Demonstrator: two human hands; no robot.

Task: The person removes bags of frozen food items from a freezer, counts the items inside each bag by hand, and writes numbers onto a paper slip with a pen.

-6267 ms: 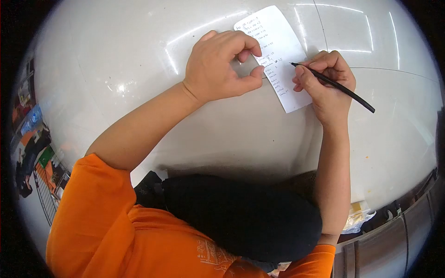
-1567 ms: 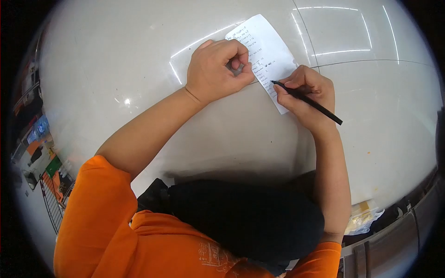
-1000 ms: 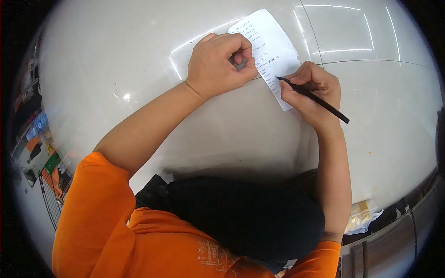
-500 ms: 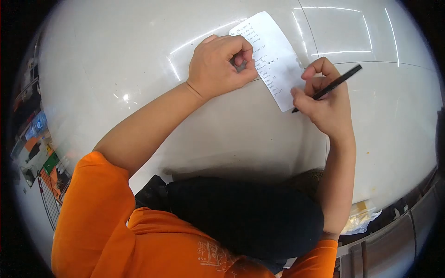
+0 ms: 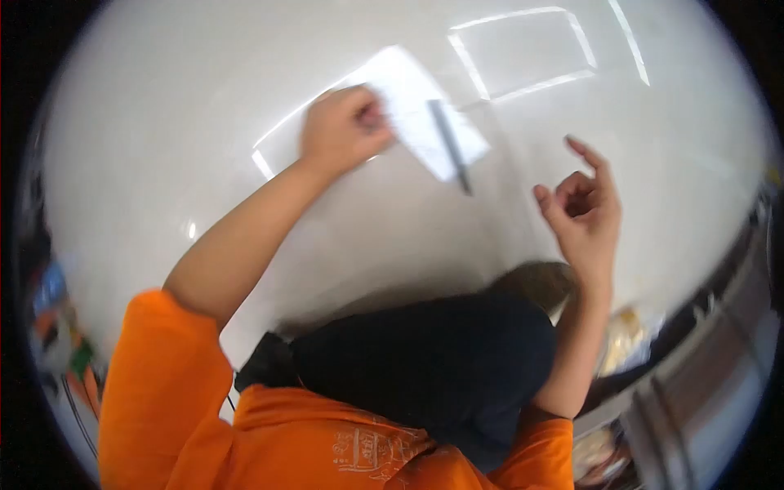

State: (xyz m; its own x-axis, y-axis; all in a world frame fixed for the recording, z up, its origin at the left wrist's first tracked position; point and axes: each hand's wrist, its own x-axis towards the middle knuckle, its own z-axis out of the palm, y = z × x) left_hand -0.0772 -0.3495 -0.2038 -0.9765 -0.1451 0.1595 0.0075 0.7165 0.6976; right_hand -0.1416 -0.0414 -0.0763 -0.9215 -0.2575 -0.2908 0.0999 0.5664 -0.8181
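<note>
A white sheet of paper (image 5: 412, 94) lies on the glossy floor, its handwriting blurred in this moment. Over the sheet's left edge is my left hand (image 5: 343, 131), fingers curled in with nothing visible in them; whether it presses on the paper I cannot tell. A black pen (image 5: 449, 145) slants across the paper's lower right part, its lower end past the edge, smeared by motion. To the right of the pen and apart from it, my right hand (image 5: 590, 204) is empty, index finger stretched out and thumb apart.
Pale shiny floor tiles (image 5: 392, 220) reflect lights. My bent leg in dark trousers (image 5: 425, 351) and a brown shoe (image 5: 535, 282) are close below the hands. A plastic bag (image 5: 629, 339) lies at the right near dark furniture (image 5: 694, 392). Blurred coloured items (image 5: 61, 327) stand at left.
My right hand has let go of the pen, which now lies across the paper, and has opened, away from the sheet. The view has shifted; my left hand stays curled by the paper.
</note>
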